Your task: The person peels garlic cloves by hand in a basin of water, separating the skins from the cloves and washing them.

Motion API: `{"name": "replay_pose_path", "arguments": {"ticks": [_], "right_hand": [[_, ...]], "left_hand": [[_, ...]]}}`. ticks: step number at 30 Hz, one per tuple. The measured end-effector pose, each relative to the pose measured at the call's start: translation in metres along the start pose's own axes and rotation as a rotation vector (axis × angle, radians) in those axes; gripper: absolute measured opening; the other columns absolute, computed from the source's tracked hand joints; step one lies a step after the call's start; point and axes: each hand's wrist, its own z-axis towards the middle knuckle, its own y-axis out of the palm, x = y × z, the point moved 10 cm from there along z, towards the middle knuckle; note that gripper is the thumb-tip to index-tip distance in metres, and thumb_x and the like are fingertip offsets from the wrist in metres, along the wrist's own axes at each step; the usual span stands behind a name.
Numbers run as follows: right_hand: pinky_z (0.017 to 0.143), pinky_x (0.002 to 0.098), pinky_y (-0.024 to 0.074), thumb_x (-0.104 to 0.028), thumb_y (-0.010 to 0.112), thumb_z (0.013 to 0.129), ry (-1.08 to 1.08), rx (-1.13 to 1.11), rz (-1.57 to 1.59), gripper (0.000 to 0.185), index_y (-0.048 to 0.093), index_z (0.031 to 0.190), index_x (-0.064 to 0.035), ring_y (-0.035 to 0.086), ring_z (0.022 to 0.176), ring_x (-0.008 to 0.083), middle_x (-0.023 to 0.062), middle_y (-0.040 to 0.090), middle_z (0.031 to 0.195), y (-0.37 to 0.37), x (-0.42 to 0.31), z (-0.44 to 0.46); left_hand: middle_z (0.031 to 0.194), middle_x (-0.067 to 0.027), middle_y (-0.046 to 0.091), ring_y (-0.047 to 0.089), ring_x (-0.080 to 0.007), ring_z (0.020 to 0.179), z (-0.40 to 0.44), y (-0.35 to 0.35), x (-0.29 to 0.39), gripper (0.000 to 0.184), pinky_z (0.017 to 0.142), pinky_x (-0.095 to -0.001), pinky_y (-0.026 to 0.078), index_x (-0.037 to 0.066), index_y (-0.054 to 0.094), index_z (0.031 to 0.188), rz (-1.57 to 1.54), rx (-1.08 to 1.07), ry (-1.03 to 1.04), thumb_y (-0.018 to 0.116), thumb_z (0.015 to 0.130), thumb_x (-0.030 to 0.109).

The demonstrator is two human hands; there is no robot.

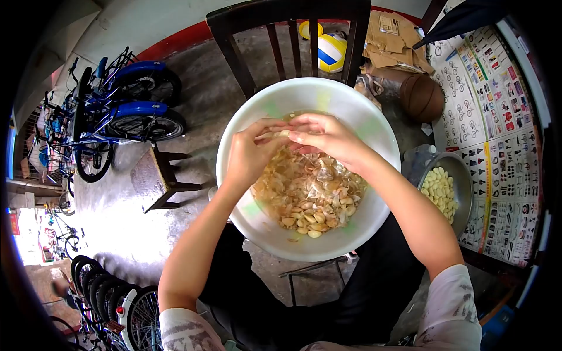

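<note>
Both my hands meet over the far half of a large white plastic basin (pixel 234 175). A pale garlic clove (pixel 284 133) is pinched between the fingertips of my left hand (pixel 253 146) and my right hand (pixel 333 139); the fingers partly cover it. Below them, loose papery skins (pixel 313 175) float in water in the basin. Several garlic cloves (pixel 316 219) lie together toward its near side. Off to the right, a metal bowl (pixel 465 175) holds many peeled, cream-coloured cloves (pixel 440 190).
A dark wooden chair (pixel 287 11) stands just beyond the basin. Behind it are a volleyball (pixel 332 52), flattened cardboard (pixel 398 41) and a basketball (pixel 421 98). A low wooden stool (pixel 158 178) and parked bicycles (pixel 143 108) are on the left. Printed sheets (pixel 497 123) cover the right-hand surface.
</note>
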Motion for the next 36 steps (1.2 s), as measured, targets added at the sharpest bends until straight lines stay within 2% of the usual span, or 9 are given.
{"name": "replay_pose_path", "arguments": {"ticks": [4,6,10,14,20,24,27,29,36], "right_hand": [[0.081,0.0259,0.0555,-0.014,0.064,0.095,-0.019,0.032,0.022,0.030,0.059,0.122,-0.0006,0.067,0.092,0.0135,0.0074,0.065,0.108,-0.022,0.014,0.017],[0.078,0.0257,0.0559,-0.015,0.061,0.097,-0.047,0.041,-0.072,0.028,0.060,0.121,-0.0009,0.067,0.091,0.0138,0.0064,0.066,0.107,-0.026,0.010,0.017],[0.071,0.0251,0.0554,-0.017,0.054,0.099,0.062,0.124,0.049,0.025,0.062,0.118,-0.0020,0.066,0.084,0.0122,0.0045,0.066,0.100,-0.041,0.016,0.012],[0.058,0.0203,0.0453,-0.019,0.055,0.098,0.072,0.156,0.047,0.021,0.063,0.108,-0.0026,0.054,0.065,0.0062,-0.0012,0.059,0.082,-0.060,-0.002,-0.006],[0.051,0.0213,0.0295,-0.018,0.051,0.100,-0.334,0.267,0.105,0.020,0.059,0.092,-0.0012,0.036,0.056,0.0046,-0.0022,0.047,0.072,-0.117,-0.095,-0.152],[0.052,0.0209,0.0304,-0.020,0.051,0.101,-0.224,0.736,-0.060,0.020,0.060,0.098,-0.0017,0.039,0.056,0.0058,-0.0014,0.049,0.072,-0.218,-0.039,-0.285],[0.058,0.0219,0.0377,-0.014,0.057,0.097,0.068,0.964,-0.526,0.018,0.061,0.110,-0.0021,0.046,0.063,0.0086,0.0021,0.054,0.083,-0.260,0.015,-0.343],[0.066,0.0232,0.0435,-0.005,0.062,0.092,-0.053,0.980,-1.375,0.028,0.061,0.120,-0.0038,0.052,0.074,0.0096,0.0040,0.056,0.098,-0.235,-0.005,-0.351],[0.071,0.0224,0.0454,-0.005,0.064,0.090,-0.358,0.572,-0.725,0.030,0.063,0.120,-0.0039,0.055,0.080,0.0106,0.0046,0.057,0.106,-0.088,-0.084,-0.191]], "left_hand": [[0.113,-0.0142,0.070,0.068,-0.0258,0.104,-0.001,0.003,0.028,0.035,0.092,-0.0361,0.052,0.004,0.068,0.116,0.380,0.106,0.255,0.074,0.082,0.005],[0.107,-0.0151,0.071,0.070,-0.0293,0.090,-0.008,0.012,0.048,0.034,0.080,-0.0374,0.055,0.007,0.068,0.116,0.511,0.108,0.499,0.073,0.083,0.010],[0.109,-0.0128,0.072,0.070,-0.0235,0.095,-0.003,0.003,0.036,0.028,0.089,-0.0347,0.052,0.002,0.067,0.118,0.479,0.090,0.291,0.063,0.091,0.007],[0.086,-0.0082,0.075,0.071,-0.0231,0.077,0.007,-0.022,0.009,0.024,0.071,-0.0343,0.052,-0.002,0.067,0.110,0.497,0.145,0.172,0.052,0.098,0.014],[0.074,-0.0068,0.072,0.067,-0.0274,0.063,0.021,-0.007,-0.024,0.013,0.065,-0.0366,0.052,0.006,0.067,0.095,0.745,0.036,0.224,0.064,0.091,0.019],[0.103,-0.0045,0.066,0.064,-0.0254,0.096,0.014,0.009,-0.003,0.016,0.074,-0.0395,0.054,0.012,0.070,0.099,0.902,0.059,0.457,0.067,0.085,0.018],[0.121,-0.0027,0.057,0.060,-0.0241,0.108,0.016,0.017,-0.013,0.030,0.084,-0.0376,0.055,0.015,0.069,0.110,0.886,0.014,0.509,0.067,0.081,0.009],[0.125,-0.0036,0.055,0.060,-0.0247,0.109,0.023,0.015,-0.036,0.042,0.086,-0.0376,0.055,0.016,0.065,0.120,0.927,-0.033,0.463,0.067,0.079,0.005],[0.131,-0.0070,0.054,0.057,-0.0321,0.114,0.027,0.021,-0.089,0.054,0.093,-0.0425,0.052,0.011,0.053,0.131,0.843,-0.237,0.034,0.065,0.079,0.000]]}}
